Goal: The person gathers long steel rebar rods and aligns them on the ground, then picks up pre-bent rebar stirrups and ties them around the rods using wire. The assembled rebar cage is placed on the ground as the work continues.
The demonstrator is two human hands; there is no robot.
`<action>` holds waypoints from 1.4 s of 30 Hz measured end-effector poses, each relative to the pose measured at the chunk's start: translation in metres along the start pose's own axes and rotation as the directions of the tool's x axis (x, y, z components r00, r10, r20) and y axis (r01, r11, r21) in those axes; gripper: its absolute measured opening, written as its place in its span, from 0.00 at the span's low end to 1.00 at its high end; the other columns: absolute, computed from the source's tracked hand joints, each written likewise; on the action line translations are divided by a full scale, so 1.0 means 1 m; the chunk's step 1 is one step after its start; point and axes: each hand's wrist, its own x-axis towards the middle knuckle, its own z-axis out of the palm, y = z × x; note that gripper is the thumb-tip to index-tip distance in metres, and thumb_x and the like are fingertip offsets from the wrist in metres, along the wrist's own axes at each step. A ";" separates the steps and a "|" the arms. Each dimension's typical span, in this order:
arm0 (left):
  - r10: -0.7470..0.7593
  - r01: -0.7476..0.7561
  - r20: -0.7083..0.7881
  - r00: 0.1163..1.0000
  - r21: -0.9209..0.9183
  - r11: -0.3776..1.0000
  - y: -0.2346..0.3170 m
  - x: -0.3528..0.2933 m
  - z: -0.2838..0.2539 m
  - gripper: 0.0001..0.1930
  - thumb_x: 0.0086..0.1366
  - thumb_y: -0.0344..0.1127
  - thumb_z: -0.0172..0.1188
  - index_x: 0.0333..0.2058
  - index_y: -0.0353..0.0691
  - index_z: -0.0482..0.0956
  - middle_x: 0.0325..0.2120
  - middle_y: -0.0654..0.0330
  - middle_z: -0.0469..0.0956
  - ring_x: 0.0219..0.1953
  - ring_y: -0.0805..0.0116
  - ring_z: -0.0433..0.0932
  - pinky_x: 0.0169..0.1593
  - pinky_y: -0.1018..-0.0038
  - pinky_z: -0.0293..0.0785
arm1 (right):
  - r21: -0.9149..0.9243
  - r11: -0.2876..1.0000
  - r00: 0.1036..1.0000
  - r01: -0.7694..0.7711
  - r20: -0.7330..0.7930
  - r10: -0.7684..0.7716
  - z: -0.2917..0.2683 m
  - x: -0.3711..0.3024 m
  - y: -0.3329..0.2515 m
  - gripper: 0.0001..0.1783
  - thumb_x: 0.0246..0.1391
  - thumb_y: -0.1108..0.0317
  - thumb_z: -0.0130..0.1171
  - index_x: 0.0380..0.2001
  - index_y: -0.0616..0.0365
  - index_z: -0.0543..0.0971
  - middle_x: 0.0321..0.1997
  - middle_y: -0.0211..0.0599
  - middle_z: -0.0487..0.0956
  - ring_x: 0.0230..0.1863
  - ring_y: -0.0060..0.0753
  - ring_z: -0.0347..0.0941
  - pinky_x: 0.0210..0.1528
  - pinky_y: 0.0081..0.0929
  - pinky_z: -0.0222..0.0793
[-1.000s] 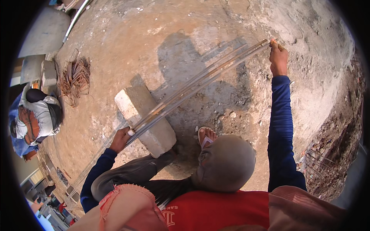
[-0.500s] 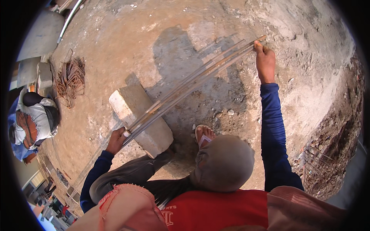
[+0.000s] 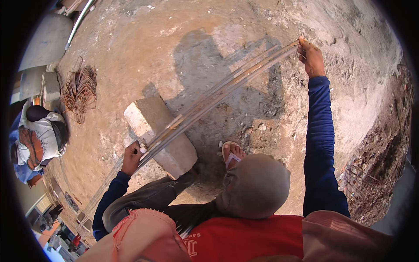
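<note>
Rust-brown rods (image 3: 238, 79) slant over the pale block (image 3: 178, 150); right hand (image 3: 312, 57) pinches a far tip, left hand (image 3: 131, 158) curls at the near ends, grip unclear; even support should limit sagging.

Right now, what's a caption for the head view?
Right hand at the tips of rods slanting over a block.
</note>
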 end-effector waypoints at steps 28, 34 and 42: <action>0.189 -0.159 -0.207 0.960 0.151 0.976 0.034 0.010 0.029 0.21 0.58 0.31 0.68 0.18 0.39 0.60 0.19 0.68 0.58 0.24 0.77 0.55 0.28 0.76 0.57 | 0.114 0.993 1.000 0.016 0.001 -0.016 0.002 -0.014 -0.008 0.09 0.56 0.62 0.66 0.27 0.53 0.78 0.20 0.19 0.65 0.21 0.16 0.58 0.24 0.19 0.55; 0.187 -0.166 -0.192 0.963 0.123 0.979 0.039 0.012 0.029 0.22 0.59 0.33 0.68 0.18 0.40 0.60 0.20 0.68 0.57 0.25 0.78 0.55 0.29 0.77 0.56 | 0.069 0.997 0.999 0.035 0.034 -0.038 0.018 -0.037 -0.007 0.10 0.55 0.62 0.67 0.26 0.53 0.78 0.19 0.17 0.65 0.20 0.13 0.56 0.22 0.17 0.51; 0.217 -0.196 -0.186 0.958 0.125 0.973 0.039 0.007 0.030 0.23 0.58 0.34 0.70 0.18 0.40 0.61 0.19 0.68 0.58 0.23 0.78 0.55 0.25 0.77 0.55 | -0.311 0.908 0.949 0.282 -0.047 -0.311 0.020 -0.047 -0.008 0.18 0.56 0.55 0.66 0.30 0.62 0.83 0.22 0.24 0.73 0.21 0.19 0.62 0.26 0.21 0.59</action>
